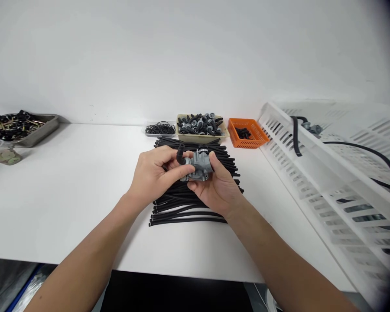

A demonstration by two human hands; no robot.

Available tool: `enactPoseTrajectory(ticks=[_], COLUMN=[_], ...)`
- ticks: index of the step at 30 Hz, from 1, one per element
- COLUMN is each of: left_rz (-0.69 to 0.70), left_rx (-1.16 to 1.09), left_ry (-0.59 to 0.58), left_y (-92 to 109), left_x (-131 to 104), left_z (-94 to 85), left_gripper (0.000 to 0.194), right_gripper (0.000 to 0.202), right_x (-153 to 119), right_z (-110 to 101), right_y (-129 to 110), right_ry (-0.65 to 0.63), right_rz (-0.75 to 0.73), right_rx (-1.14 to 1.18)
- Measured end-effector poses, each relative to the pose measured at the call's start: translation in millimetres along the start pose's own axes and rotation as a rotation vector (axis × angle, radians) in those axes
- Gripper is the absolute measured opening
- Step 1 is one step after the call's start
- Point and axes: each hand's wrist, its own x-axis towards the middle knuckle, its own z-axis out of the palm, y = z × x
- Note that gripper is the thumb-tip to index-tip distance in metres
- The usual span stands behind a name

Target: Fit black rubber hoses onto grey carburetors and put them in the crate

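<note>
A small grey metal carburetor [199, 164] is held between my two hands above the table. My left hand [159, 171] grips its left end, thumb along the front, beside a black rubber elbow [181, 154] that sticks up there. Around the right end close the thumb and fingers of my right hand [219, 184]. A round black-rimmed part shows on top of the body. Beneath the hands lies a wide layer of black rubber hoses [182, 215], roughly side by side. My fingers hide part of the carburetor's underside and back.
Along the wall stand a clear tray of black rings [160, 128], a cream bin [201, 138] of grey and black fittings, and an orange basket [248, 141] with short black pieces. A white slatted crate [312, 173] fills the right. A metal tray [48, 128] of parts sits far left.
</note>
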Motion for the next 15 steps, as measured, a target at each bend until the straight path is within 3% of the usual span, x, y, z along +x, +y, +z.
enactPoseTrajectory(ticks=[4,9,12,15], left_rz=[0.151,0.273,0.237,0.183], left_rx=[0.085,0.045,0.02,0.039], left_ry=[-0.096,-0.199,-0.177,-0.08], left_y=[-4,-6,-6,-6], left_x=[3,4,4,2], left_z=[-9.2,-14.6,-11.6,-4.9], left_gripper=[0.02,0.021,0.024,0.027], right_gripper=[0.037,0.049,0.048,0.046], right_x=[1,1,0,-1], right_z=[2,6,8,10], right_y=[-4,-8,-10,-10], right_ry=[0.039,0.041,0.078,0.113], right_rz=[0.065,0.187,0.185,0.164], right_rx=[-0.013,-0.006,0.006,0.021])
